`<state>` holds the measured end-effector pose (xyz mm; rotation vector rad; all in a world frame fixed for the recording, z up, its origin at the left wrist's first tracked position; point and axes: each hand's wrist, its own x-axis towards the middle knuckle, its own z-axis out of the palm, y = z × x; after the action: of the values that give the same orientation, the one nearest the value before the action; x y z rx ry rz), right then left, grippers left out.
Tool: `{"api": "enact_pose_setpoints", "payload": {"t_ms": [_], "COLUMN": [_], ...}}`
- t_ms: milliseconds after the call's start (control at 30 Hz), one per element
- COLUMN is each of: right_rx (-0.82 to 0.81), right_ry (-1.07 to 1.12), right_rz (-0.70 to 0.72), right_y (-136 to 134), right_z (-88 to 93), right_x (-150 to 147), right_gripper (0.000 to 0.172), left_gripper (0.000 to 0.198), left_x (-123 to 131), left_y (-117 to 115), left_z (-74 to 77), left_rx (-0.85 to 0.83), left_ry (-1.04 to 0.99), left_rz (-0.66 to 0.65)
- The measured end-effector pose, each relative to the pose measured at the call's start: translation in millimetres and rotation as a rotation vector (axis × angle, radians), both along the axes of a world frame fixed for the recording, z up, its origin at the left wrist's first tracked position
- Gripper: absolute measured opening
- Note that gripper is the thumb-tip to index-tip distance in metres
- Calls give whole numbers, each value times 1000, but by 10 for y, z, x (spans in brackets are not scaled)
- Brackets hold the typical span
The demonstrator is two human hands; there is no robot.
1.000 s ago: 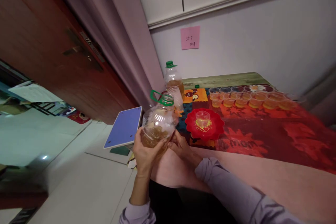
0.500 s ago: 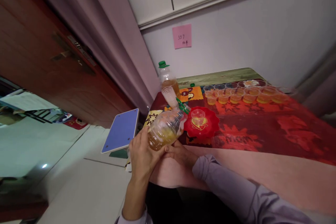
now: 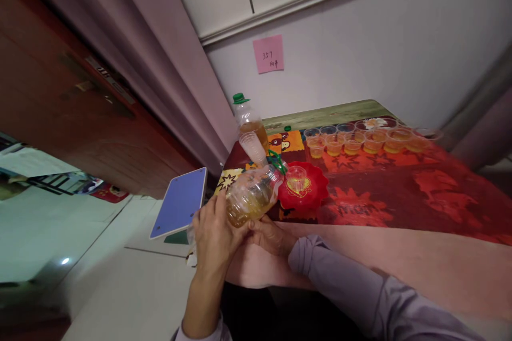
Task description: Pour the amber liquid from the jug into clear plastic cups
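Note:
A clear plastic bottle of yellowish liquid is tilted on its side, its neck with a green ring handle pointing right. My left hand grips its base end. My right hand is closed under the bottle's lower side, its fingers partly hidden. Just beyond the mouth, a clear plastic cup stands in a red scalloped plate. Whether liquid is flowing into the cup, I cannot tell. Behind the bottle leans a stack of clear cups.
A second bottle with a green cap stands at the back left. Rows of clear cups, several with yellow liquid, line the back of the table. A loose green cap lies nearby. A blue board sits left of the table.
The view has shifted slightly, so things appear a little further left. Both hands keep the same hold on the bottle, which stays tilted over the plate's edge.

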<state>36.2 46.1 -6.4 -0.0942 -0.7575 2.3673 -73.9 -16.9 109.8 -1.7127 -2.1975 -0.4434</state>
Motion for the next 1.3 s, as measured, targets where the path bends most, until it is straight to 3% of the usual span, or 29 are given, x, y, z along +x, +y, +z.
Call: {"api": "enact_pose_setpoints", "payload": {"t_ms": [567,1300], "right_rx": [-18,-10], "right_ry": [51,72], "right_rz": [37,39], "right_y": [17,21], "right_z": [56,70], "right_x": [33,32], "right_gripper": [61,63], "left_gripper": [87,85], "left_x": [126,209], "left_y": [121,189], "left_z": [165,235], "left_rx": [-75,-93], "left_ry": [53,99], "left_rz": [5,22]}}
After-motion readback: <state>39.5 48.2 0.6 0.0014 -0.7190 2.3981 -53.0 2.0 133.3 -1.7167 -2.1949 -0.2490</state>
